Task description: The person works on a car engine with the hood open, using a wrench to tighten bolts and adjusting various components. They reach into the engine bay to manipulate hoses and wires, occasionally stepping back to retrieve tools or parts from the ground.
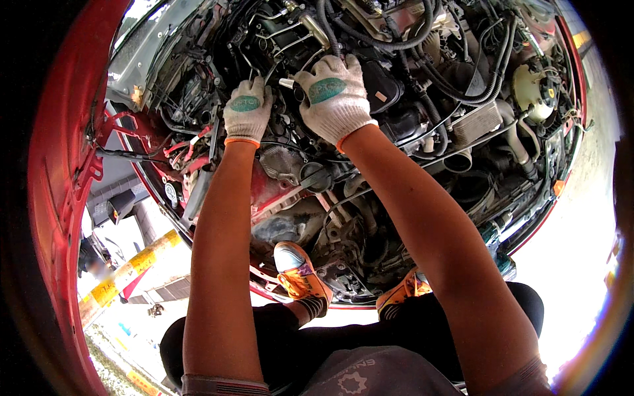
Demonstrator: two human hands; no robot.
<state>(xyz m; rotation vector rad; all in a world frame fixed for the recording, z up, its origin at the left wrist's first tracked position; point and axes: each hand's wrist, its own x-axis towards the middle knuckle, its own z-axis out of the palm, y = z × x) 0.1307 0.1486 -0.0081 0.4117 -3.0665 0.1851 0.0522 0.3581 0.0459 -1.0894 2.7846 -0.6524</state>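
Observation:
Both of my hands wear white knitted gloves with orange cuffs and a green patch on the back. My right hand [333,96] is closed over the engine [403,125] at its far middle. From beside its thumb juts a short silver cylinder-shaped piece [286,83]; the rest of it is hidden under the glove. Just to the left, my left hand [247,112] has its fingers curled down among the engine parts, next to a thin metal pipe [272,71]. The glove hides whatever those fingers grip or touch.
A raised red panel [59,198] stands along the left side. Black corrugated hoses [462,99] loop over the engine, and a pale plastic tank [532,92] sits at far right. My feet in orange shoes [300,274] rest at the engine bay's near edge. A yellow-and-white bar [132,270] lies lower left.

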